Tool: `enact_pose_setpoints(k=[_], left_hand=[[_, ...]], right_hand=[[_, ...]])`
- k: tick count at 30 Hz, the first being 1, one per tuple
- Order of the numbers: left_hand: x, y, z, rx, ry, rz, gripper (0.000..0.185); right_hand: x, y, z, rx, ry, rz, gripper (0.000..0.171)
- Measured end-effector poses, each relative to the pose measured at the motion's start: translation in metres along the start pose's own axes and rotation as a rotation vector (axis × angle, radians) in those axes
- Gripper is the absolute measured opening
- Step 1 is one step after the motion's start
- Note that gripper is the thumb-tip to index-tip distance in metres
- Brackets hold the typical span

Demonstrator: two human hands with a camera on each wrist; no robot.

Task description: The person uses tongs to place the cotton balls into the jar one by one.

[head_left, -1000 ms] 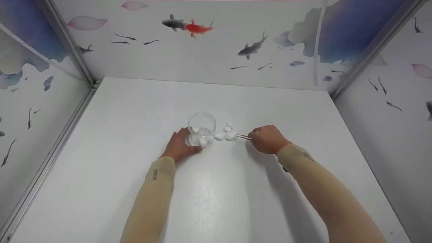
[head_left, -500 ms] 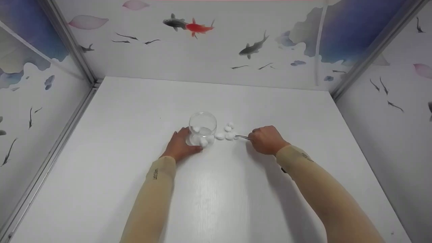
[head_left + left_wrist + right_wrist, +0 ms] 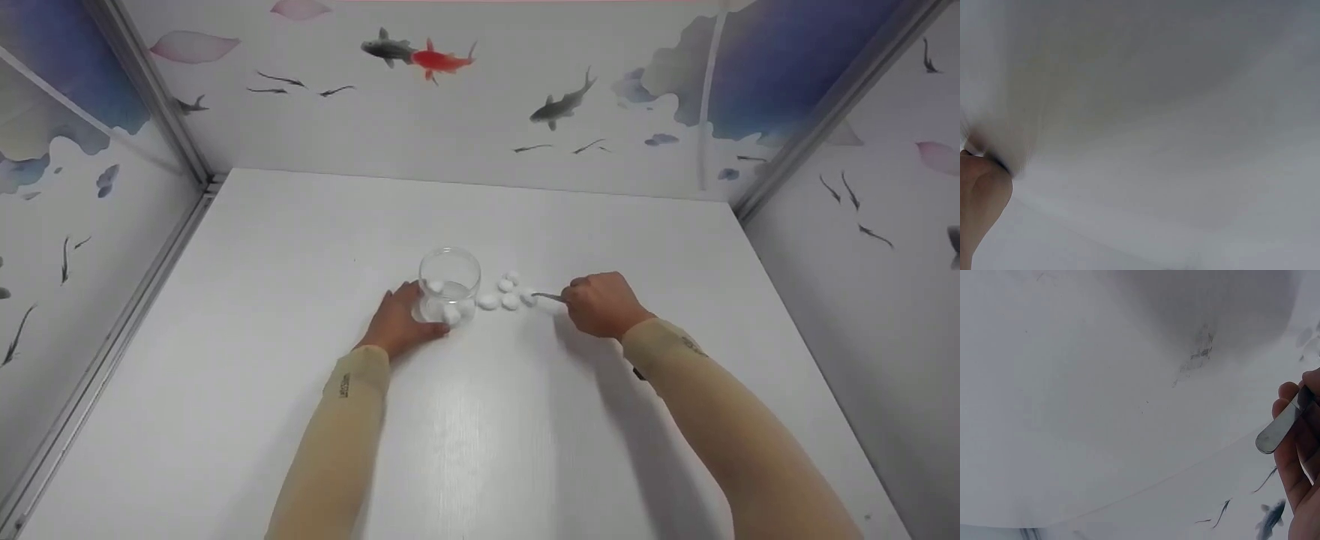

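In the head view a clear round jar stands upright on the white table, with a few white cotton balls in its lower part. My left hand holds it around the left side, thumb in front and fingers behind. My right hand grips metal tweezers, whose tips point left at a cotton ball. Close by, right of the jar, lie several more cotton balls. In the right wrist view the rounded end of the tweezers sticks out of the curled hand. The left wrist view shows only part of the left hand.
The white table runs back to a wall panel printed with fish and petals. Side panels with metal frame strips border it left and right. Both forearms wear beige sleeves.
My right hand has moved slightly right and away from me, and the cotton ball at the tweezer tips now sits apart from its neighbour. The left hand and jar stay in place.
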State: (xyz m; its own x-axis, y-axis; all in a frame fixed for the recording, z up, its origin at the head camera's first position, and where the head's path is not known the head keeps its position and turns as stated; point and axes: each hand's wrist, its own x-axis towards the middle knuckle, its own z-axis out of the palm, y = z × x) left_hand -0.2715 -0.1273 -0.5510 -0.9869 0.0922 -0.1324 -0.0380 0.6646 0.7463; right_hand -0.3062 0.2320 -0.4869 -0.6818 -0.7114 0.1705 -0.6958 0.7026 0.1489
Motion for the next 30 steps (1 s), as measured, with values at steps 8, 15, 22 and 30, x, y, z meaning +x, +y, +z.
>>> enact_pose_setpoints(k=[8, 15, 22, 30], left_hand=[[0.000, -0.001, -0.001, 0.003, -0.010, 0.009, 0.105], [-0.003, 0.000, -0.003, -0.009, -0.003, 0.024, 0.103], [-0.001, -0.001, -0.001, -0.005, -0.002, 0.022, 0.104], [-0.002, 0.000, -0.001, 0.001, 0.001, 0.015, 0.104]], right_hand=[[0.001, 0.001, -0.006, -0.003, 0.014, -0.001, 0.011], [0.006, 0.001, -0.013, -0.048, 0.027, 0.012, 0.012], [0.023, -0.002, -0.033, -0.075, 0.026, 0.003, 0.013], [0.047, -0.010, -0.057, -0.081, 0.102, -0.052, 0.015]])
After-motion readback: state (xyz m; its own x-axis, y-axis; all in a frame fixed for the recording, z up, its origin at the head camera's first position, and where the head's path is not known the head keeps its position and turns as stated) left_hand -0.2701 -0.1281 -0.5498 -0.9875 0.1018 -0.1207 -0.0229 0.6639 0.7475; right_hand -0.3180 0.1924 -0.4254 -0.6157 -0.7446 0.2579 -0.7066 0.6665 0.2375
